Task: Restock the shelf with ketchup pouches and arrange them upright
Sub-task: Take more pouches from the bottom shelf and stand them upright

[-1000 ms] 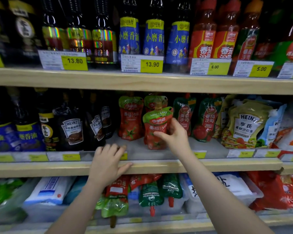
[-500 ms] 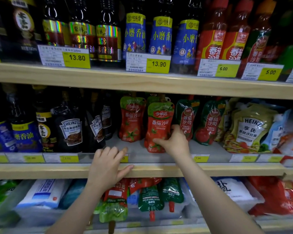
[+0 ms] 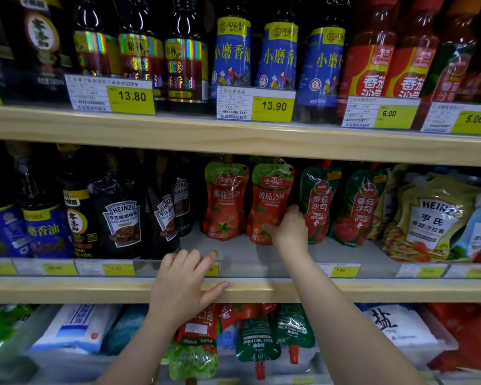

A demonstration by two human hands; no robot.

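My right hand is wrapped round the lower right edge of a red pouch at the centre of the frame, thumb on the front and fingers behind, steadying it so it stands straight on the shelf. It stands just beside a second red pouch to its left, tops level, so the row faces out neatly. My left hand holds nothing: it lies spread and flat on the shelf's front lip, bracing me, I'd say. Green pouches stand just right of my grip. More pouches hang upside down below centre, probably next to go up.
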